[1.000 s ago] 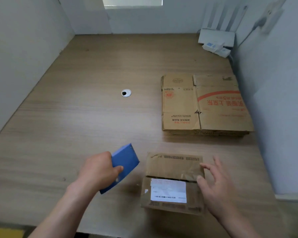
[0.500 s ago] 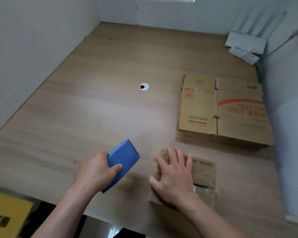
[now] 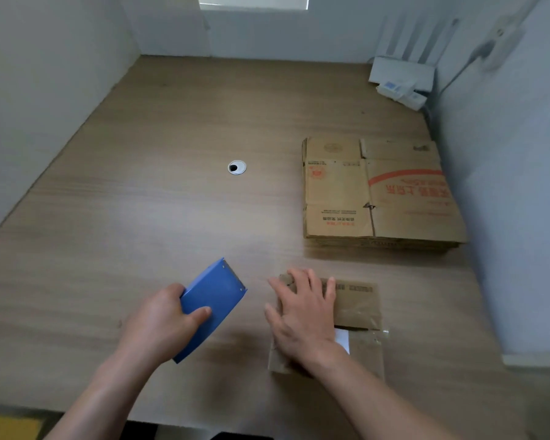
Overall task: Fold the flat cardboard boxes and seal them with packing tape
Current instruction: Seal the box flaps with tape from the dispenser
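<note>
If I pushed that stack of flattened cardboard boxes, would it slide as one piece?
Probably not neatly: the stack of flattened cardboard boxes shows several stacked layers, so upper ones may shift. It likely slides easily on the smooth wooden table. Lifted by one edge, it would probably sag along its creases.

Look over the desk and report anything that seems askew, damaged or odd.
The small box under the right hand looks rough: its taped top is wrinkled, and a clear strip juts past its right edge. The flat cardboard stack lies tidy.
</note>
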